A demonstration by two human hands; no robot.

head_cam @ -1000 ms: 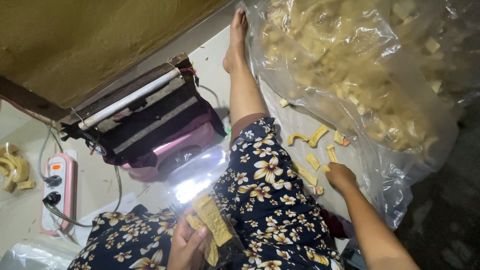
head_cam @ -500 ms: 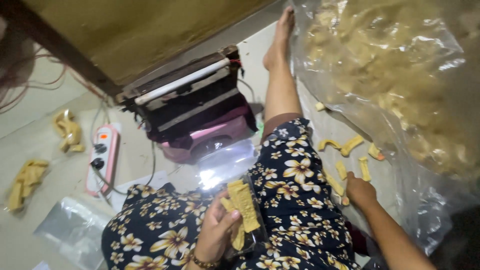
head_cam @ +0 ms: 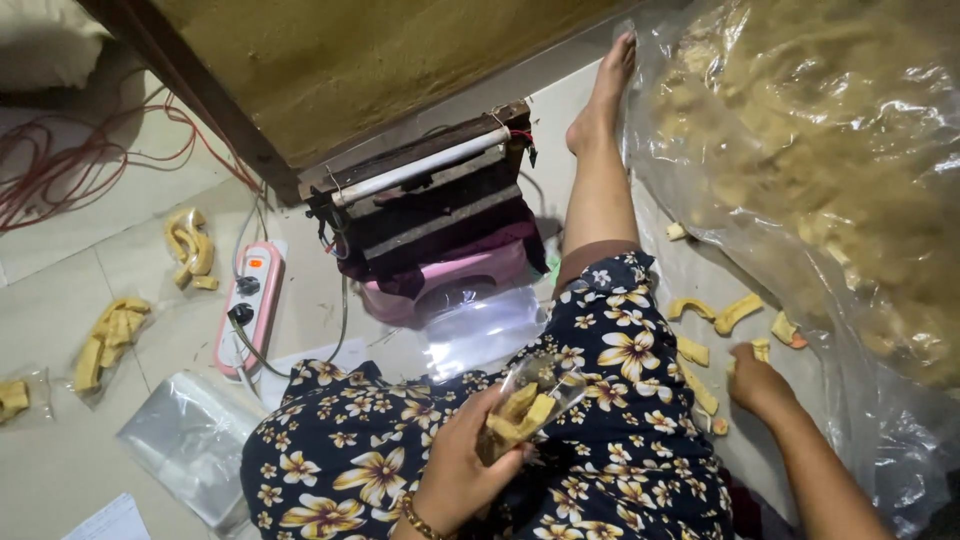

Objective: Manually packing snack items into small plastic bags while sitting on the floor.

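My left hand (head_cam: 455,470) grips a small clear plastic bag (head_cam: 525,402) with several yellow snack sticks in it, held over my lap in the floral dress (head_cam: 610,400). My right hand (head_cam: 757,385) rests on the tiled floor to my right. Its fingers are curled down among loose yellow snack pieces (head_cam: 735,312). Whether it holds a piece is hidden under the fingers. A very large clear bag of the same snacks (head_cam: 800,150) lies just beyond that hand.
A dark heat sealer (head_cam: 430,195) sits on a pink stool (head_cam: 455,285) in front of my lap. A power strip (head_cam: 250,305), filled snack packets (head_cam: 105,335) and flat empty plastic bags (head_cam: 185,440) lie at left. Red cables (head_cam: 60,170) trail at far left.
My left hand has lifted the small bag of sticks a little higher over my lap. My right hand has stayed among the loose pieces. The view has swung left.
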